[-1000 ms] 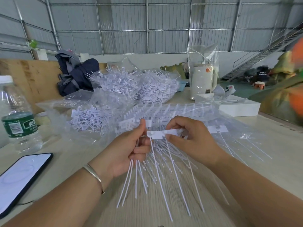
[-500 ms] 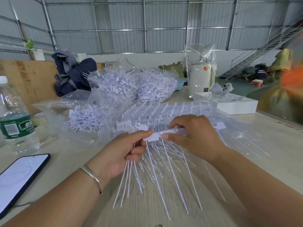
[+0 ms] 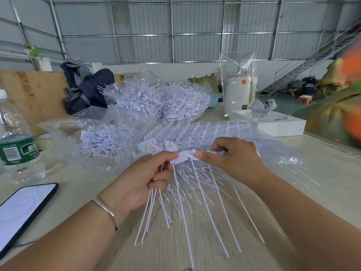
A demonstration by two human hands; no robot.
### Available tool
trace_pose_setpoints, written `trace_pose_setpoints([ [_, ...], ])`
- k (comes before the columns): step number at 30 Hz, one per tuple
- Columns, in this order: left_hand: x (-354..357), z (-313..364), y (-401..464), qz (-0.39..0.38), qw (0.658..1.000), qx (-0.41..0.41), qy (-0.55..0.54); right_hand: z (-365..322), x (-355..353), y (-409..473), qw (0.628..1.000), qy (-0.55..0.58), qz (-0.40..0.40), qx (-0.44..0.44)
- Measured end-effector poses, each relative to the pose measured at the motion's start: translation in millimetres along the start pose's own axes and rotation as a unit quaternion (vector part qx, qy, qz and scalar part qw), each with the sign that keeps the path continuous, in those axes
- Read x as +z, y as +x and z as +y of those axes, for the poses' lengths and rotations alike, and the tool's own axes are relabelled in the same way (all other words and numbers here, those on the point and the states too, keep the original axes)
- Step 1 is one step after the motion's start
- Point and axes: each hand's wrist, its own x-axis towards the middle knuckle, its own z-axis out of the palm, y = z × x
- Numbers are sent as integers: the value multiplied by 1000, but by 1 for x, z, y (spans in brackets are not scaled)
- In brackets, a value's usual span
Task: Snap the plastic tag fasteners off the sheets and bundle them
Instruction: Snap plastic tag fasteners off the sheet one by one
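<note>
Head view: left hand (image 3: 144,180) grips loose fasteners (image 3: 154,210); both hands' fingers pinch fastener strip (image 3: 182,158); right hand (image 3: 232,161) beside.

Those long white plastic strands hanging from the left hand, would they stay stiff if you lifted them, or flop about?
Probably springy rather than limp: the strands below the left hand fan out almost straight, with only a slight bend. They look very light, being thin. Likely slippery too, since the smooth plastic splays apart below the grip instead of staying bunched.
</note>
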Motion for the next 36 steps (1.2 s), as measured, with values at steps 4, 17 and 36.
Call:
trace_pose_setpoints([
  [4, 0, 3, -4, -42, 998, 17, -44, 0, -1, 2, 995, 97, -13, -19],
  [17, 13, -1, -11, -127, 991, 10, -37, -7, 8, -7, 962, 244, -89, -89],
  [36, 10, 2, -11, 116, 941, 204, 242, 1, -6, 0, 987, 31, 56, -149],
])
